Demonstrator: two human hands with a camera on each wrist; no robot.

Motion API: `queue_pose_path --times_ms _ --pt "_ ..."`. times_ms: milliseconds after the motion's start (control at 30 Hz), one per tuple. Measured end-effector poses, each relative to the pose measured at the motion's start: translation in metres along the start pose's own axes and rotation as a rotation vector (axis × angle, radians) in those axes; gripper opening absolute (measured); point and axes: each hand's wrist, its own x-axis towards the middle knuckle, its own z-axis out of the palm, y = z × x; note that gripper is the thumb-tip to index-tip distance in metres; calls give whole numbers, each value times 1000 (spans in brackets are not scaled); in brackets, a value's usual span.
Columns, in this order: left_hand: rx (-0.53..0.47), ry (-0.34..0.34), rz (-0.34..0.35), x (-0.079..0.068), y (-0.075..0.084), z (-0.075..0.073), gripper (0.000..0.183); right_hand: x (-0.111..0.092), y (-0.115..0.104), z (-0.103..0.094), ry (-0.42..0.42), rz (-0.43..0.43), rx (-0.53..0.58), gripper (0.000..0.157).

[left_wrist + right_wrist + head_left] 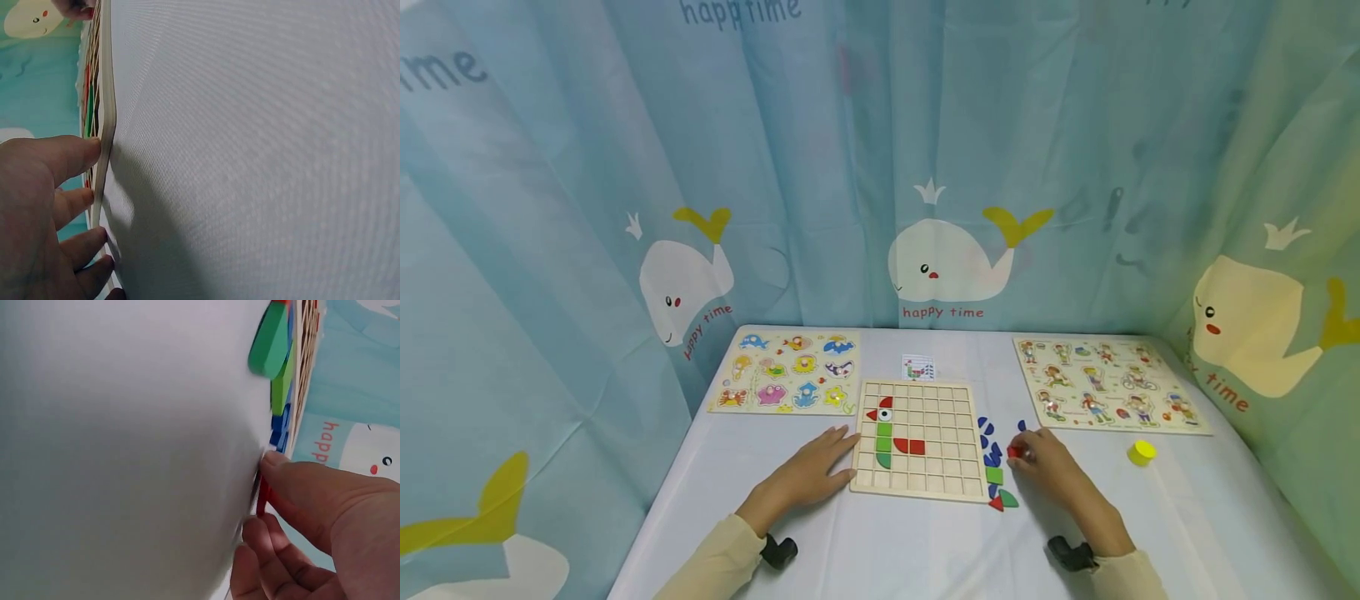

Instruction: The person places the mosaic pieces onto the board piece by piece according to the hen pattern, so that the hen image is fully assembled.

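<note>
A wooden grid board (940,475) lies in the middle of the table, with red, green and eye-marked pieces set in its left half. My left hand (811,468) rests at the board's left edge, fingers extended; in the left wrist view its thumb (81,156) touches the rim. Right of the board, my right hand (1051,463) pinches a small red piece (263,495) between thumb and fingers, close over the cloth. Beside that hand lie blue pieces (987,427), a light green square (994,475), a green quarter-round piece (1008,499) and a red triangle (996,504).
A small picture card (918,367) lies behind the board. A sea-animal puzzle (786,371) is at the back left, a puzzle with figures of people (1112,385) at the back right. Nearer on the right stands a yellow cylinder (1142,452). A whale-print curtain (842,167) encloses the table.
</note>
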Motion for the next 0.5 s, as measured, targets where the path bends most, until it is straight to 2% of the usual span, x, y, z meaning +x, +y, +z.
queue_pose_path --times_ms 200,333,500 --pt "7 -2 0 1 -2 1 63 6 -20 7 41 -32 15 22" --pt "7 -7 -2 3 -3 2 63 7 -42 16 16 -62 50 23" --pt "1 -6 -2 4 -3 3 63 11 -68 32 1 -153 72 21"
